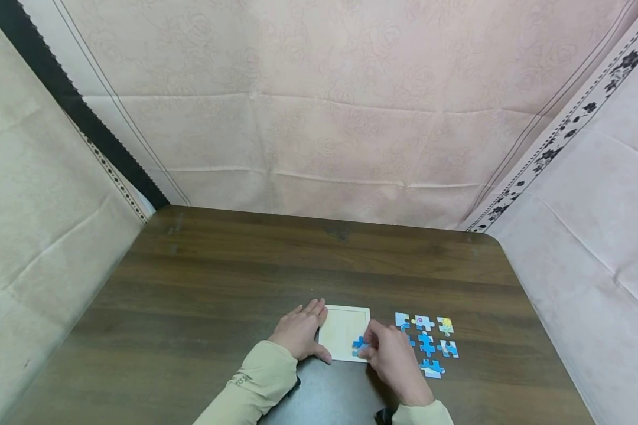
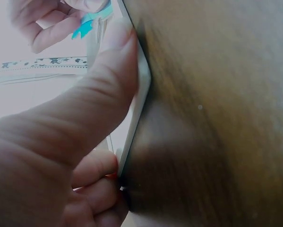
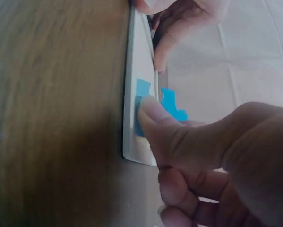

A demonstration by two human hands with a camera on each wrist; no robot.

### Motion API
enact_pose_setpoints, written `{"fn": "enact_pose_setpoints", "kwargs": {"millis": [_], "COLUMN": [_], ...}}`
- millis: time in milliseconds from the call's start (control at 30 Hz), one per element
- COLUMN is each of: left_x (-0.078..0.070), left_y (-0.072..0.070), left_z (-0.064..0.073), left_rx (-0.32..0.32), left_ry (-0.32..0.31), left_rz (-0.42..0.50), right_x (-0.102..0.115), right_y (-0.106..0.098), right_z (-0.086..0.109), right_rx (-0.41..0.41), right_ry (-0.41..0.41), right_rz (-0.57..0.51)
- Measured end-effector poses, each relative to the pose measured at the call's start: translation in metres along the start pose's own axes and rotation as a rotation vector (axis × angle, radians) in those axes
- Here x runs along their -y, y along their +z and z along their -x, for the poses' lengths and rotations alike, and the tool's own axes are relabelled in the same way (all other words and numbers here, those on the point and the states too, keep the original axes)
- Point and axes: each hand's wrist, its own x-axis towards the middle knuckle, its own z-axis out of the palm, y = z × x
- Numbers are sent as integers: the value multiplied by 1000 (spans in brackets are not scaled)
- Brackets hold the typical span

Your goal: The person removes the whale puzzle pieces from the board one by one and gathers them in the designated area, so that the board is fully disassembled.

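Observation:
A pale, shallow-rimmed puzzle board (image 1: pixel 342 330) lies on the table. My left hand (image 1: pixel 303 330) holds its left side, fingers along the far left edge and thumb at the near left corner. Over the near right corner, my right hand (image 1: pixel 390 357) pinches a blue jigsaw piece (image 3: pixel 172 105) between thumb and fingers. That piece stands tilted off the board in the right wrist view. Another blue piece (image 3: pixel 142 87) shows against the board beside my right thumb, partly covered by it. Blue also shows in the board's near right corner from above; fingers hide part of it.
Several loose jigsaw pieces (image 1: pixel 426 343) lie in rough rows to the right of the board, some partly behind my right hand. The brown wooden table (image 1: pixel 191 307) extends left and beyond the board. Pale patterned cloth (image 1: pixel 324 136) hangs around its back and sides.

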Motion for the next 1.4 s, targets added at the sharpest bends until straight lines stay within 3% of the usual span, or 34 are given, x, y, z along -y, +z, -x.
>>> {"fn": "enact_pose_setpoints", "kwargs": {"millis": [200, 333, 833, 1400], "left_x": [1, 2, 2, 3], "left_y": [0, 1, 0, 1], "left_z": [0, -1, -1, 1], "left_rx": [2, 6, 9, -5], "left_ry": [6, 13, 19, 35], "left_rz": [3, 8, -2, -9], "right_x": [-5, -8, -9, -39], "right_y": [-2, -2, -8, -60], "right_z": [2, 3, 7, 30], "right_rx": [33, 20, -25, -160], "right_ry": [66, 70, 83, 162], "right_rz": [-205, -263, -280, -230]}}
